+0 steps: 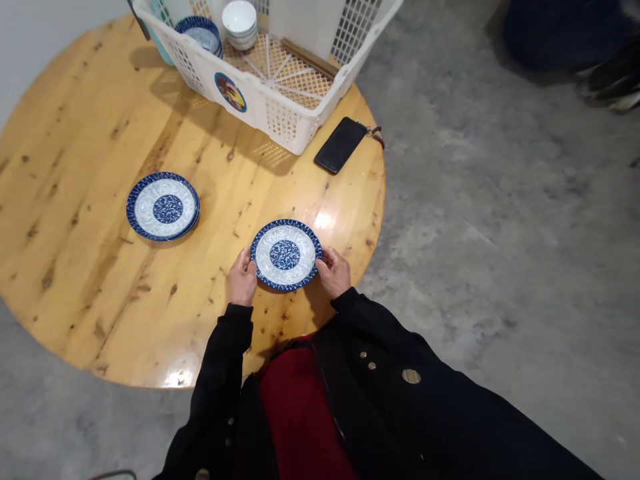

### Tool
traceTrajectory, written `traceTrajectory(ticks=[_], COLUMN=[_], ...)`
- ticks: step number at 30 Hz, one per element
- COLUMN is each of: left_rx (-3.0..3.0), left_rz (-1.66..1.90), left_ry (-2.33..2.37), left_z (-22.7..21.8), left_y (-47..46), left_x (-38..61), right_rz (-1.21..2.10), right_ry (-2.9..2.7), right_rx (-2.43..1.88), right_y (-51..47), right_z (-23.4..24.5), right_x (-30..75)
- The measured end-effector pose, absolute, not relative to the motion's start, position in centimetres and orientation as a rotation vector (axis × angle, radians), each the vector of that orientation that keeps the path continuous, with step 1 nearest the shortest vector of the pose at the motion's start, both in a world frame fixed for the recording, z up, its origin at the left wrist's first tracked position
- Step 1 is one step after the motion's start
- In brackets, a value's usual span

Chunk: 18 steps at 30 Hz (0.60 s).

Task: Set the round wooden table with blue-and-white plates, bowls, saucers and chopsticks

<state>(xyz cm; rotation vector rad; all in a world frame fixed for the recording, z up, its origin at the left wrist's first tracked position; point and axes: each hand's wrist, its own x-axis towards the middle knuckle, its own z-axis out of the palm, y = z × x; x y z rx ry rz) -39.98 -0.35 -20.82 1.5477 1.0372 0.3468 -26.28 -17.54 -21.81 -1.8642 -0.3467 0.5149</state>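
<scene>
A blue-and-white patterned plate (285, 255) is held level by its rim near the table's front edge. My left hand (243, 278) grips its left side, thumb on top and fingers curled under the rim. On the opposite side my right hand (333, 272) pinches the rim the same way. Whether the plate touches the wood or hovers just over it, I cannot tell. To the left lies a small stack of matching plates (163, 207), with a second rim showing beneath the top one.
A white plastic basket (280, 123) stands at the back of the round wooden table (100, 280). Inside are blue-rimmed dishes (200, 33) and stacked white bowls (240, 23). A black phone (341, 145) with a strap lies near the right edge. Grey floor surrounds the table.
</scene>
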Motion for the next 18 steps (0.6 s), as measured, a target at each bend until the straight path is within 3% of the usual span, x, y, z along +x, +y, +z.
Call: traceTrajectory(ticks=[18], left_rx=[1.638], left_rz=[0.388], left_ry=[0.958], left_z=[-22.9], left_y=[0.0], left_x=[-41.9], right_rz=[0.484], right_ry=[-0.398], right_rx=[-1.876], right_y=[-18.2], right_z=[-23.1], right_x=[-27.2])
